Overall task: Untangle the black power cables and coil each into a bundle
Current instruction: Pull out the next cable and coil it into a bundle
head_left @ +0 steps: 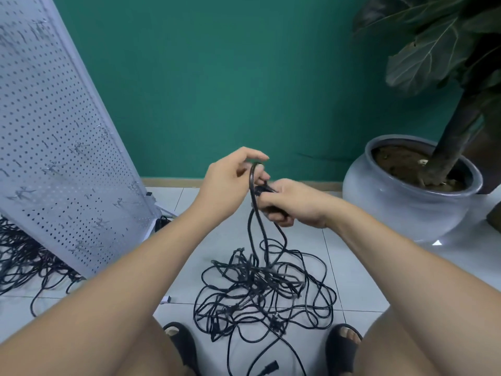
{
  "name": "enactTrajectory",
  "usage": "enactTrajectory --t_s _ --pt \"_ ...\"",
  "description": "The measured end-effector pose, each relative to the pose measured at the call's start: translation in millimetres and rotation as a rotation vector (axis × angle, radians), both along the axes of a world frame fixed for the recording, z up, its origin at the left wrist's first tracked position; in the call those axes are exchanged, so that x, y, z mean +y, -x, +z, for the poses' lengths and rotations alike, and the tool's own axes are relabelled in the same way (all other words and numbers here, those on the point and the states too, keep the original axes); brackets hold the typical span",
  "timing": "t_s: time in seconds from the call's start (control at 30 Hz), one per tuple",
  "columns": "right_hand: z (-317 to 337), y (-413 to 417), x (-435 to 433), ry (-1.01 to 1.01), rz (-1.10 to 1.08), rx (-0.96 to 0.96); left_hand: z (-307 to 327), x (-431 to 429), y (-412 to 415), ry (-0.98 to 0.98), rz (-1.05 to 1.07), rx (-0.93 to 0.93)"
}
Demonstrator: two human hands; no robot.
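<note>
A tangled heap of black power cables (pixel 264 291) lies on the white tiled floor between my feet. Strands rise from it to my hands, which meet above the heap. My left hand (pixel 230 180) pinches a loop of black cable (pixel 252 177) between thumb and fingers. Right beside it, my right hand (pixel 292 203) is closed around a black plug end and a few gathered turns of the same cable. Two loose plug ends (pixel 267 369) lie at the bottom edge of the view.
A white perforated panel (pixel 54 147) leans at the left, with another mass of black cables (pixel 24 261) under it. A large grey plant pot (pixel 412 185) stands at the right against the green wall. My sandalled feet (pixel 343 346) flank the heap.
</note>
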State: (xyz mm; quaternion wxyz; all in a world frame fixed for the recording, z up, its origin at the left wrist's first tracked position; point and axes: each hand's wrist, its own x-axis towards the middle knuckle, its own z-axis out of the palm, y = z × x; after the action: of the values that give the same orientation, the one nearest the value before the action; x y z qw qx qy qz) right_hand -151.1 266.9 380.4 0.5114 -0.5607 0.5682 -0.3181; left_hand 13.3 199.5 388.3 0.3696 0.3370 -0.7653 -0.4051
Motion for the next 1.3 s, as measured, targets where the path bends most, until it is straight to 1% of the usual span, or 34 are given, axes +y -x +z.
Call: enactTrajectory --t_s 0.07,0.13,0.2,0.27,0.4,0.47,0.53,0.6,0.63,0.7,0.8,0.93,1.03,1.13,1.23,1.3 --pt "-5 -7 -1 -0.045 0.007 -0.107 -1 2 6 -0.064 0.019 -0.079" --pt "-9 -12 -2 -0.106 0.015 -0.255 -5 0 8 -0.038 0.093 -0.189" --pt "-12 -15 -2 -0.152 0.052 -0.374 -4 -4 5 -0.039 0.106 -0.278" --pt "-15 -18 -2 -0.181 0.094 -0.464 -4 -6 2 -0.096 0.045 -0.272" --pt "-19 -17 -5 -0.266 0.097 -0.678 -9 -5 -7 -0.196 -0.058 -0.245" --pt "-20 -15 -6 -0.317 0.075 -0.702 -13 -5 -12 -0.259 -0.094 -0.213" --pt "-19 -12 -6 -0.322 0.034 -0.729 -15 -6 -17 -0.371 -0.188 -0.156" --pt "-17 -10 -5 -0.287 -0.036 -0.731 -16 -5 -23 -0.47 -0.347 -0.123" --pt "-15 -9 -6 -0.271 -0.075 -0.711 -16 -5 -26 -0.485 -0.42 -0.13" --pt "-14 -8 -5 -0.256 -0.112 -0.668 -19 -2 -29 -0.443 -0.495 -0.178" --pt "-14 -14 -4 -0.226 -0.117 -0.623 -25 2 -26 -0.285 -0.432 -0.273" --pt "-15 -18 0 -0.075 -0.122 -0.451 -25 7 -18 -0.179 -0.375 -0.242" --pt "-12 -11 4 -0.067 -0.051 -0.353 -22 5 -17 -0.01 -0.352 -0.359" --pt "-5 4 7 -0.132 0.094 -0.346 -24 0 -18 0.081 -0.325 -0.437" --pt "-6 21 9 -0.163 0.215 -0.412 -23 -1 -17 0.1 -0.308 -0.478" --pt "-9 27 9 -0.141 0.242 -0.394 -24 -2 -17 0.092 -0.299 -0.501"
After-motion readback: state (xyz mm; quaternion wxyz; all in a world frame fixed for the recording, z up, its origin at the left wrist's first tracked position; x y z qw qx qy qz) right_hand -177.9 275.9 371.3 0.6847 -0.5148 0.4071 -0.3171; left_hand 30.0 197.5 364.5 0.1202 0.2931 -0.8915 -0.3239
